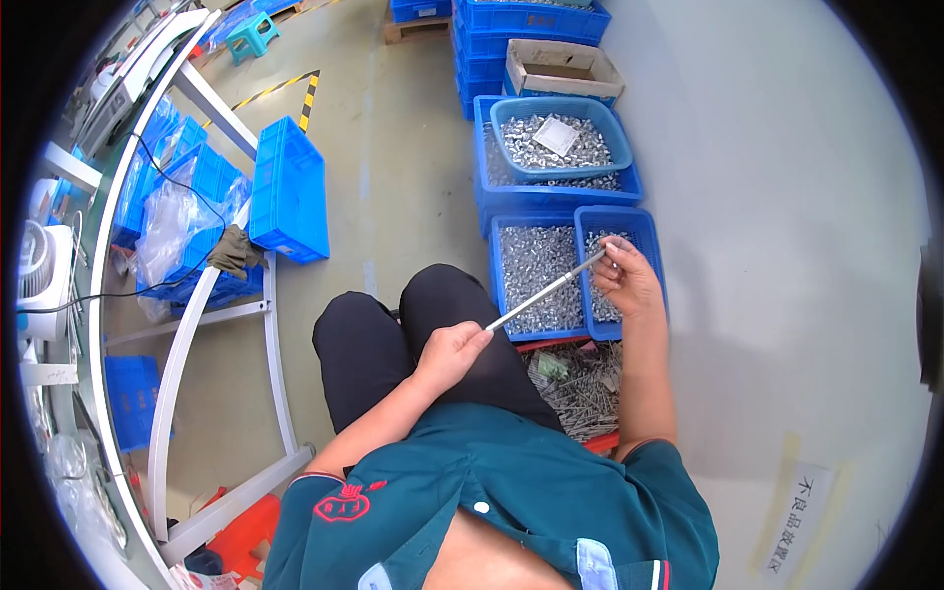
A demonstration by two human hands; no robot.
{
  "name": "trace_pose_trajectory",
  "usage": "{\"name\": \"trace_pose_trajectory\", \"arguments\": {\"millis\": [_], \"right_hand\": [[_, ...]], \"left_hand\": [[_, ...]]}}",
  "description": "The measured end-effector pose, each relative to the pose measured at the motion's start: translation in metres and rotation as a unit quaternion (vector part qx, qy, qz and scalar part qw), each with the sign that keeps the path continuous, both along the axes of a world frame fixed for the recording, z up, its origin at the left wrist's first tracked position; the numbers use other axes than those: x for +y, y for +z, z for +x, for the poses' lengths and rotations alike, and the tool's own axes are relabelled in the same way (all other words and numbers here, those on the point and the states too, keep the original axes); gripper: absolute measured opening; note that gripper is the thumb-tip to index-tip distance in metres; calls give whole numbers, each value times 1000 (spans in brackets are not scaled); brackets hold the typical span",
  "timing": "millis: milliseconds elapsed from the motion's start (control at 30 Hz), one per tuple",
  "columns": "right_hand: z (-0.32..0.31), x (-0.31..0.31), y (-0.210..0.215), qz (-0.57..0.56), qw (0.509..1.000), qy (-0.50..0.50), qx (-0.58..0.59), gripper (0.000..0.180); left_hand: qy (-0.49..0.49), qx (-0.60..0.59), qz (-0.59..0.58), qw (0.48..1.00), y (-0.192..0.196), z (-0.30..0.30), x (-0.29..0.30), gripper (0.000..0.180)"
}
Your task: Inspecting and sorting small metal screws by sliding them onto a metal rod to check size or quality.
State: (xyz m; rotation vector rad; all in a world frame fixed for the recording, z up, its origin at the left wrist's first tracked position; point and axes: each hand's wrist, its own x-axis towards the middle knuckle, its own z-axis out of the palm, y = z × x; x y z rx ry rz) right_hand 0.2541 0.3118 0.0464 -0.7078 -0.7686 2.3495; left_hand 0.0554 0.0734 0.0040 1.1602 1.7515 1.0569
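Observation:
A thin silvery metal rod [547, 290] stretches at a slant between my two hands, above the blue bins on my right. My left hand [450, 356] is closed around its lower, nearer end, over my lap. At the far end, the fingers of my right hand [629, 278] pinch the tip of the rod. Below the rod stands a blue bin full of small silvery metal parts [531, 246]. Directly under my right hand is a narrower blue basket [644, 224] with more such parts in it.
Farther back, a blue tub [615, 108] of metal parts rests on a larger bin. Many thin metal pieces [585, 393] fill a red container by my right thigh. To the left stand a white-framed table [167, 423] and an upright blue crate [290, 197]. A pale wall [777, 246] borders the right.

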Motion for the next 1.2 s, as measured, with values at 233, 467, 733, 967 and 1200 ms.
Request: {"name": "trace_pose_trajectory", "arguments": {"millis": [233, 467, 733, 967, 1200], "right_hand": [[-18, -22, 0, 83, 985, 68, -132, 13], [-27, -49, -5, -18, 996, 40, -79, 31], [5, -9, -36, 26, 989, -43, -139, 12], [-5, 9, -24, -53, 996, -72, -3, 24], [10, 43, -44, 7, 999, 27, 26, 24]], "left_hand": [[12, -15, 15, 1000, 5, 3, 3, 27], [42, -63, 9, 997, -3, -3, 8, 30], [46, -44, 11, 998, -2, 3, 9, 30], [28, 1, 19, 999, 7, 5, -4, 31], [18, 10, 32, 999, 5, 1, 3, 30]]}}
